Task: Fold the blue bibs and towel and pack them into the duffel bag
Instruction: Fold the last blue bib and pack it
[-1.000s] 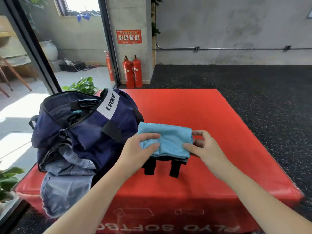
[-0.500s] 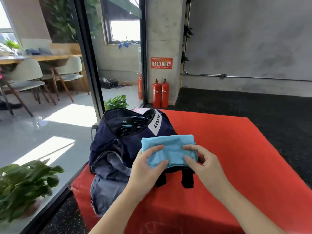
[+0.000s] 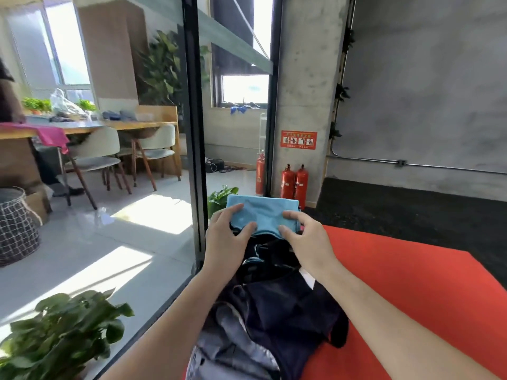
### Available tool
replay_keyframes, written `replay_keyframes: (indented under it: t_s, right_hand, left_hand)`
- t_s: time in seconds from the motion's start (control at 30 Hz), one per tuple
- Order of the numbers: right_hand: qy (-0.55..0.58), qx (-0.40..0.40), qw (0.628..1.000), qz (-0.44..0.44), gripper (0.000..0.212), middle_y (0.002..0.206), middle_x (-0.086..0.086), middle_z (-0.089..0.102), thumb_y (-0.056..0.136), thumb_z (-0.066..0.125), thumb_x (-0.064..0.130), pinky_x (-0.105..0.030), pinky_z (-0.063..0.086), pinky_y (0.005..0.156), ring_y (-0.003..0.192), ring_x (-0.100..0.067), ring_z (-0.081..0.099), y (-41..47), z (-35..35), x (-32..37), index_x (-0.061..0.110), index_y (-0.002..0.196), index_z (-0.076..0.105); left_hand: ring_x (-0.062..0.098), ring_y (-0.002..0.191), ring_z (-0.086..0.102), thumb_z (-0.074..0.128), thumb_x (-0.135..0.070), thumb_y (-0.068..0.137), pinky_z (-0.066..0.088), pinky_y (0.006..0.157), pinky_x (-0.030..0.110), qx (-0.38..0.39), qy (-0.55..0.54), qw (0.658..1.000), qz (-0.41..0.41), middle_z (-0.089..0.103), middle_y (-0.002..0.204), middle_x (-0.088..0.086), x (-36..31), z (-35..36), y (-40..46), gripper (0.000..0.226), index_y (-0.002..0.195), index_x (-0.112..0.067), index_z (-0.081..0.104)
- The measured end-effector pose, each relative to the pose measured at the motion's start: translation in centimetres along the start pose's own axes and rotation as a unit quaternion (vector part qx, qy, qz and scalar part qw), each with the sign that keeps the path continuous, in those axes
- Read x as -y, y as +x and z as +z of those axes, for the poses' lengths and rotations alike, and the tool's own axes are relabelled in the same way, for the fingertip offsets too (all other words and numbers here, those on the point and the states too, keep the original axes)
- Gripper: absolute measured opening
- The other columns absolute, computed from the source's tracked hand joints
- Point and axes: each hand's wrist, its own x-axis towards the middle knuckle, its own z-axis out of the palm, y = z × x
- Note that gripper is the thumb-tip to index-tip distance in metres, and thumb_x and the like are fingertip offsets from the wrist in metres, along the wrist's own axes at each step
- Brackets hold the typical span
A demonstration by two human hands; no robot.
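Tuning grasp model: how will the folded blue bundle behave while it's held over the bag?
The folded blue bundle is probably floppy: both hands support it, left hand and right hand. Likely light. Dark straps under it may dangle and snag the duffel bag.

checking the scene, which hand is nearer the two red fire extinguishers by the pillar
Right. The right hand grips the folded stack just below the fire extinguishers; the left hand grips its far side.

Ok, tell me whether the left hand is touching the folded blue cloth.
Touching. The head view shows the left hand with its thumb and fingers curled onto the folded blue cloth, gripping its left end above the open duffel bag.
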Motion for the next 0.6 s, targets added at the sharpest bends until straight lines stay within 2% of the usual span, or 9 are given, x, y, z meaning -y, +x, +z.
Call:
replay_keyframes:
  t_s: [0.13,0.23,0.3,0.37,0.4,0.47,0.53,0.6]
  right_hand:
    - [-0.065,-0.003,0.996,0.054,0.038,0.129,-0.001,0.066,0.092,0.069,0.017,-0.035,0.043,0.107,0.12,-0.019,0.06,2.5,1.9,-1.1,0.017,0.13,0.064]
    - [-0.187,0.065,0.972,0.123,0.041,0.133,-0.002,0.065,0.091,0.068,0.027,-0.037,0.044,0.106,0.122,-0.023,0.059,2.5,2.3,-3.3,0.024,0.131,0.062]
    - [-0.236,0.094,0.957,0.14,0.04,0.126,-0.004,0.067,0.091,0.066,0.037,-0.039,0.049,0.1,0.115,-0.026,0.062,1.9,2.0,-3.9,0.026,0.129,0.059]
    - [-0.265,0.078,0.954,0.114,0.037,0.111,-0.003,0.066,0.092,0.062,0.045,-0.04,0.054,0.088,0.1,-0.029,0.066,1.4,1.6,-4.2,0.022,0.119,0.053]
    - [-0.292,0.068,0.949,0.093,0.036,0.106,-0.002,0.064,0.093,0.059,0.048,-0.04,0.055,0.082,0.095,-0.031,0.067,1.2,1.4,-4.3,0.019,0.113,0.05]
    - [-0.368,0.048,0.928,0.038,0.037,0.105,-0.002,0.06,0.095,0.054,0.052,-0.038,0.051,0.08,0.1,-0.03,0.062,0.8,1.0,-4.6,0.017,0.107,0.053]
    - [-0.458,0.001,0.888,-0.034,0.041,0.112,-0.001,0.059,0.095,0.053,0.055,-0.039,0.043,0.089,0.109,-0.028,0.053,0.6,0.6,-5.2,0.018,0.102,0.067]
    - [-0.489,-0.041,0.87,-0.057,0.04,0.13,-0.001,0.055,0.093,0.054,0.058,-0.043,0.037,0.097,0.119,-0.028,0.046,0.6,0.2,-5.5,0.024,0.097,0.075]
  left_hand:
    - [0.013,0.113,0.052,0.073,-0.032,0.09,0.038,0.101,0.025,0.062,0.072,0.995,-0.018,0.055,0.124,-0.003,2.5,2.6,2.9,0.049,0.136,-0.022,0.058]
    - [0.022,0.115,0.056,0.07,-0.035,0.091,0.038,0.1,0.027,0.165,0.145,0.975,-0.034,0.061,0.121,0.006,5.5,4.3,2.7,0.047,0.134,-0.019,0.059]
    - [0.023,0.115,0.058,0.065,-0.04,0.094,0.038,0.096,0.024,0.22,0.158,0.96,-0.063,0.063,0.123,0.007,7.0,4.6,2.2,0.046,0.135,-0.019,0.059]
    - [0.02,0.113,0.059,0.06,-0.046,0.097,0.038,0.09,0.022,0.243,0.149,0.953,-0.099,0.065,0.127,0.007,7.7,4.4,2.1,0.049,0.138,-0.019,0.057]
    - [0.02,0.112,0.06,0.057,-0.049,0.097,0.039,0.089,0.023,0.246,0.155,0.951,-0.106,0.065,0.129,0.007,7.9,4.3,2.2,0.052,0.139,-0.019,0.055]
    - [0.024,0.114,0.06,0.051,-0.056,0.097,0.044,0.093,0.03,0.233,0.202,0.947,-0.088,0.064,0.13,0.008,7.9,3.9,2.6,0.058,0.141,-0.018,0.052]
    - [0.027,0.119,0.058,0.044,-0.061,0.098,0.047,0.097,0.038,0.198,0.284,0.938,-0.029,0.065,0.128,0.008,7.7,3.3,3.0,0.058,0.137,-0.019,0.055]
    - [0.027,0.122,0.05,0.037,-0.061,0.1,0.04,0.1,0.042,0.144,0.39,0.908,0.05,0.062,0.127,0.005,7.5,2.8,3.6,0.053,0.125,-0.025,0.066]
